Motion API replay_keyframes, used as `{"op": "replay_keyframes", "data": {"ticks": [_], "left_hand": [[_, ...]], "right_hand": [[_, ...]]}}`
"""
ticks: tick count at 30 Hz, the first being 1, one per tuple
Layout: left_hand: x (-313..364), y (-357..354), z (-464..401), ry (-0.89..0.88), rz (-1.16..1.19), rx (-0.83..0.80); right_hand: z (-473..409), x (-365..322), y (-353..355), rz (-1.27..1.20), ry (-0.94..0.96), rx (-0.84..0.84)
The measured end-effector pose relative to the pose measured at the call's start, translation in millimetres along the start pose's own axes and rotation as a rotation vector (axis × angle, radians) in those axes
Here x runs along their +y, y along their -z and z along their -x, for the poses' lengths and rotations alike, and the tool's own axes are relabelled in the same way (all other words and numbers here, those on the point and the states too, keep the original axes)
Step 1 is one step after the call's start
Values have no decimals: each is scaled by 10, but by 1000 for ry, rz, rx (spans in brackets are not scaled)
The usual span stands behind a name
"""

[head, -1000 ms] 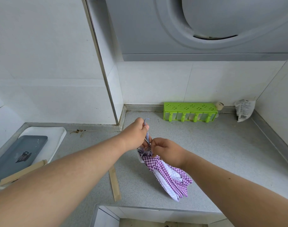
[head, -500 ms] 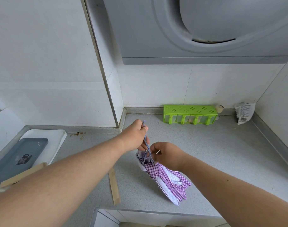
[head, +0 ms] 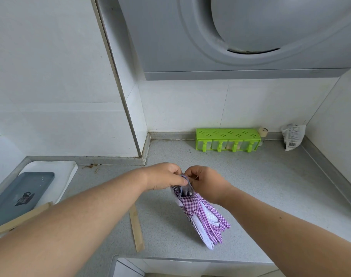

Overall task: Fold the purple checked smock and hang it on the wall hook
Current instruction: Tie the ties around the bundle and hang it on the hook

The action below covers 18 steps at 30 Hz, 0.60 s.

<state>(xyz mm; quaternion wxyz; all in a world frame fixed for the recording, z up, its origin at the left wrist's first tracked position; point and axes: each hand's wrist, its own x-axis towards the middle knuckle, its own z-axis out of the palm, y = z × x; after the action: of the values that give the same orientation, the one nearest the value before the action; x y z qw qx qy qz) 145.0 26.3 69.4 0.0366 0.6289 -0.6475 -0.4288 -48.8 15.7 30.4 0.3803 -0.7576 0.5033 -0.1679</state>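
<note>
Purple and white checks cover the smock (head: 203,214), which is folded up into a long, thin bundle. It hangs down over the grey counter (head: 270,186), near the front edge, and its top end is up between the two hands. The left hand (head: 164,177) is closed on the top of the bundle, with the thumb and fingers pinching the cloth and a thin purple string (head: 185,181). The right hand (head: 207,181) is just beside it, touching it, and its fingers are curled in and pinching the same top end. I cannot tell if the low end of the smock touches the counter.

At the back, by the white wall, stands a green rack (head: 227,139). A white bag (head: 292,136) leans in the far right corner. On the left lies a white tray (head: 60,172) with a dark grey tray (head: 20,196) on it. A wooden stick (head: 136,228) lies flat on the counter, under the left arm.
</note>
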Motion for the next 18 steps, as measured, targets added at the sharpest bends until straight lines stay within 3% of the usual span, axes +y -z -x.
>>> {"op": "replay_keyframes", "data": {"ticks": [3, 10, 18], "left_hand": [[33, 25, 7, -28, -63, 30], [153, 17, -30, -109, 28, 124], [275, 67, -47, -58, 139, 149]], "right_hand": [[0, -12, 67, -34, -8, 36], [-51, -99, 255, -7, 40, 75], [-35, -82, 329, 42, 69, 194]]}}
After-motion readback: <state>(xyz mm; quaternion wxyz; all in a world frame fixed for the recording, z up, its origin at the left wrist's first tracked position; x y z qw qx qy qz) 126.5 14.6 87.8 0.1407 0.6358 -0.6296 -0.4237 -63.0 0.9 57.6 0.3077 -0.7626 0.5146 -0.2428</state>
